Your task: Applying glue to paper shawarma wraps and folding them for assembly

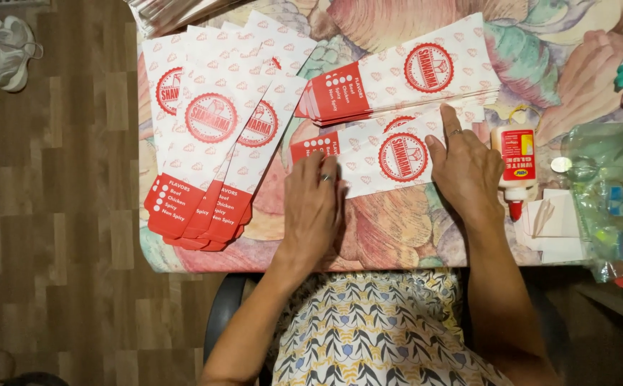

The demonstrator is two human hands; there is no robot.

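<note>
- Left hand (313, 207) flat on the worktop (390, 236) near its front edge, palm down, fingers together — grip not closed on anything, fingertips pressing the left end of a red-and-white paper sleeve (390, 159).
- Right hand (467, 168) spread on the sleeve's right end, index finger stretched toward the back edge, thumb on the round red seal; grip apart, pressing rather than clasping.
- Sleeve lying flat, crosswise, between both hands, near the middle of the worktop.
- Just behind it, a stack of like sleeves (404, 78), red ends pointing left.
- Toward the left edge, a fanned row of sleeves (211, 136), red ends hanging over the front-left corner.
- Just right of the right hand — a white glue bottle (515, 164), red nozzle toward the front edge.
- Near the right edge, a clear plastic bag (608, 193).
</note>
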